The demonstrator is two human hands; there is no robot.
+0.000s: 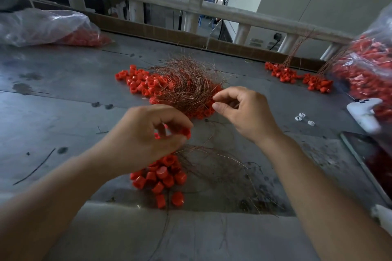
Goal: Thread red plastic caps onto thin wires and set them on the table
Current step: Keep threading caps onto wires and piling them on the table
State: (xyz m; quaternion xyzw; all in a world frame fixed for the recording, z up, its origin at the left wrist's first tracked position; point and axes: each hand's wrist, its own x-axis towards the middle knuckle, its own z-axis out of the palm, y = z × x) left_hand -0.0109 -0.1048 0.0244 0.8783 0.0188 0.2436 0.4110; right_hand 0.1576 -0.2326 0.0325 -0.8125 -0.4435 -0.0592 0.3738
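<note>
My left hand (146,137) hovers over the grey table (63,116) and grips a red cap (186,133) at its fingertips, with more red showing inside the curled fingers. My right hand (244,112) is raised beside it, thumb and forefinger pinching a thin copper wire (212,131) that trails down toward the table. Below my left hand lies a small heap of loose red caps (163,176). Ahead of both hands sits a big pile of caps threaded on wires (182,85).
Loose copper wires (229,171) lie at the near edge. Two threaded bundles (297,76) rest at the far right. Clear bags of red caps stand at the back left (48,27) and right (369,65). A white phone holder (364,112) and a dark tablet (367,159) sit right.
</note>
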